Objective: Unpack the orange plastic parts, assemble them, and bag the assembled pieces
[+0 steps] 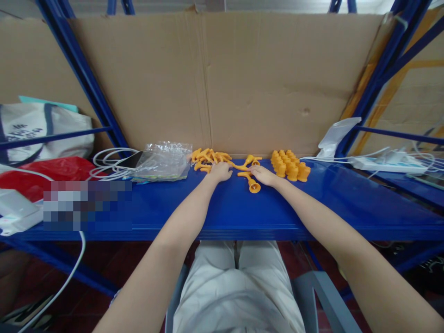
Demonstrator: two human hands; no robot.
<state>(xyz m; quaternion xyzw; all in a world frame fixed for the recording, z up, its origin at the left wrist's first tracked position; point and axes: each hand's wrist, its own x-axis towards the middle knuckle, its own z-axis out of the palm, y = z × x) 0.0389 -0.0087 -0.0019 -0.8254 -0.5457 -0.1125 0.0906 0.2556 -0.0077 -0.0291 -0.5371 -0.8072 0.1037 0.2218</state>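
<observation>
My left hand [221, 172] rests on the blue tabletop at the right edge of a heap of orange plastic branch-shaped pieces [204, 156]. Its fingers are curled, and what they hold is hidden. An orange stem [240, 168] runs between both hands, and the fingertips of my right hand [263, 175] pinch its right end. Just behind the stem, an orange horn-shaped piece [248, 160] stands with its flared end by my right hand. In front lies another horn-shaped piece [254, 187], its round mouth facing me. Several orange cup-shaped pieces [290, 165] stand in rows right of my right hand.
A clear plastic bag [166, 159], a dark phone [130, 160] and coiled white cable [107, 164] lie left. Further left are a red bag [62, 170] and a canvas bag [65, 132]. A white power strip [388, 164] sits right. Cardboard [249, 83] backs the table.
</observation>
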